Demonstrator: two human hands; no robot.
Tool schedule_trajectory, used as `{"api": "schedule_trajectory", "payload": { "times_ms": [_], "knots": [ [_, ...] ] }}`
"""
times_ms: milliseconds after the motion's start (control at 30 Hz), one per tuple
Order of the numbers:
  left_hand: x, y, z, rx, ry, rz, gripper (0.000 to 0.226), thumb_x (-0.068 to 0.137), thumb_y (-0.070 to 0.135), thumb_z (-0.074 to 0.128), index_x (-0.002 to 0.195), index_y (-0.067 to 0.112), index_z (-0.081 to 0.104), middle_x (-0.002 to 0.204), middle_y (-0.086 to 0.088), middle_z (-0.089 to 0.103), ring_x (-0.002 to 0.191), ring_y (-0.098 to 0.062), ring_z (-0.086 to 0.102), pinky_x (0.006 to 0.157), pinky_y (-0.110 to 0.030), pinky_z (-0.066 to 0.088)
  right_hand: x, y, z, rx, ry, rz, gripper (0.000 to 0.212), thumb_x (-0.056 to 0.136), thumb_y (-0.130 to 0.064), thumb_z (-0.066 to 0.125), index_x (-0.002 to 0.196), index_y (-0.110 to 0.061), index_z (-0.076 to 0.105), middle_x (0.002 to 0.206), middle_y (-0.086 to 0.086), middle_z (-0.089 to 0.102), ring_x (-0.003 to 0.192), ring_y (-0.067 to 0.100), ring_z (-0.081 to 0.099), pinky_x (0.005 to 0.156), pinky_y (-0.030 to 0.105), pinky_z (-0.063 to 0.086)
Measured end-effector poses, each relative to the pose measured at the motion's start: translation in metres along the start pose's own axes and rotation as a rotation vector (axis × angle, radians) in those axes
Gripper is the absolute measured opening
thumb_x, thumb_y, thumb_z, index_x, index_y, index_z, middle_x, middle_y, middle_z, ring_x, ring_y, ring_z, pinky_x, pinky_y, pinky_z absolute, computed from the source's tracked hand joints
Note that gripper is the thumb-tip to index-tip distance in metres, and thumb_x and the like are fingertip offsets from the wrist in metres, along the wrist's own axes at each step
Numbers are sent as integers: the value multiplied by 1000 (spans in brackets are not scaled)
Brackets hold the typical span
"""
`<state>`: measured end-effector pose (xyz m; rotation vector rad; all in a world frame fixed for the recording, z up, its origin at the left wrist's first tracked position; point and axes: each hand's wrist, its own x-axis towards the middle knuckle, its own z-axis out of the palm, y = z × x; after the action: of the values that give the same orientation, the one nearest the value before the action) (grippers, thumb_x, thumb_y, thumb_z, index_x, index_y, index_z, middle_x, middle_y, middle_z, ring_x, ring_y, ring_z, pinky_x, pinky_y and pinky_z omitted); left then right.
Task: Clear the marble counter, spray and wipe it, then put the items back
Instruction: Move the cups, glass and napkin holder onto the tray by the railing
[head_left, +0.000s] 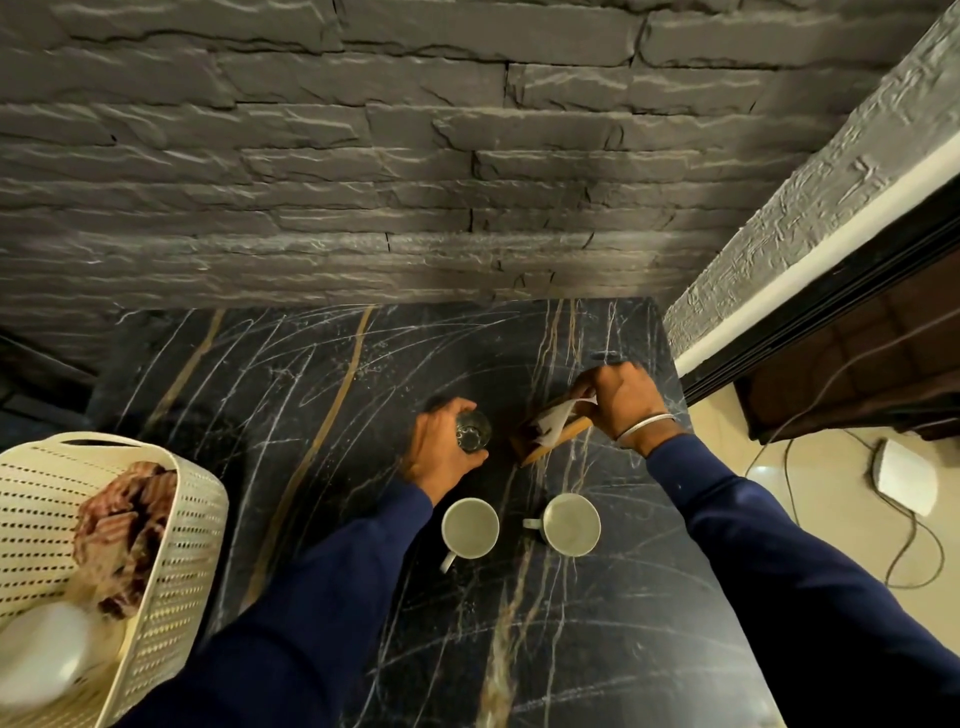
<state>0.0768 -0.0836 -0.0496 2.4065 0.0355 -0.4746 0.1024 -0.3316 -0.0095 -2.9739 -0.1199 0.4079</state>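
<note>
The black marble counter (291, 395) with white and gold veins fills the middle of the head view. My left hand (439, 447) is wrapped around a clear drinking glass (472, 430) that stands on the marble. My right hand (621, 400) grips a small wooden holder (545, 441) with white paper napkins or sachets in it, tilted at the counter's right side. Two white cups, one (470, 527) on the left and one (571, 524) on the right, stand nearer to me between my arms.
A cream perforated basket (176, 525) at the lower left holds a brownish cloth (124, 525) and a white bottle (41, 660). A dark stone wall (415, 156) backs the counter. To the right, a tiled floor (769, 530) carries cables and a white adapter (904, 475).
</note>
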Motion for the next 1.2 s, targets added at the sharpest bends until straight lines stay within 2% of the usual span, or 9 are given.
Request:
{"api": "schedule_trajectory", "payload": {
  "times_ms": [200,267,367,467,567,700,833,1000,1200],
  "knots": [
    [0,4,2,3,-7,-50,70,69,20,88,130,22,55,129,-3,62,124,-21,54,99,-25,42,-1,3,2,37,143,-7,20,78,-19,74,98,-24,72,97,7,72,93,31,67,85,43,53],
    [-1,6,0,12,-9,-43,69,70,19,87,132,19,55,130,-4,62,125,-22,52,101,-26,41,0,10,-5,95,127,-32,36,73,-19,80,107,-24,70,109,7,69,105,30,62,91,44,52],
    [-1,4,-1,13,-9,-49,67,69,20,88,129,17,58,125,-5,65,120,-22,58,102,-29,46,-1,18,-11,122,-21,-107,70,62,-19,87,127,-23,59,132,8,55,126,29,46,104,40,41],
    [-2,2,0,5,-11,-84,66,69,20,87,128,17,59,124,-5,65,123,-23,54,103,-31,45,-3,21,-1,102,-132,-109,89,51,-16,91,132,-20,55,137,9,49,130,30,43,106,42,42],
    [-1,4,-1,20,-10,-86,65,69,24,88,127,19,60,123,-4,65,124,-24,51,103,-33,43,-3,20,10,190,-113,-112,83,50,-15,92,126,-15,60,128,10,58,119,30,55,100,38,47],
    [1,3,-3,27,-4,-94,66,66,27,90,125,20,63,120,-4,67,121,-24,55,103,-36,47,0,14,15,237,-15,-166,59,60,-15,89,115,-12,67,114,13,67,106,31,64,92,38,51],
    [2,1,-2,15,15,-81,63,64,28,90,122,19,66,118,-4,69,119,-23,58,105,-34,46,6,9,25,169,-25,-156,55,66,-18,85,117,-19,65,115,11,65,106,31,63,90,45,53],
    [-4,1,-14,-25,40,-55,62,59,30,92,116,18,70,111,-4,74,110,-20,65,103,-35,49,9,-6,12,180,61,-136,50,70,-8,79,117,-23,68,111,11,70,101,34,67,86,44,55],
    [-41,-7,-79,-155,284,-44,56,51,27,96,102,16,77,96,-3,78,87,-15,72,85,-30,58,9,-55,-40,150,170,-260,50,68,-21,81,116,-26,66,108,6,71,99,32,67,81,46,56]
  ]
}}
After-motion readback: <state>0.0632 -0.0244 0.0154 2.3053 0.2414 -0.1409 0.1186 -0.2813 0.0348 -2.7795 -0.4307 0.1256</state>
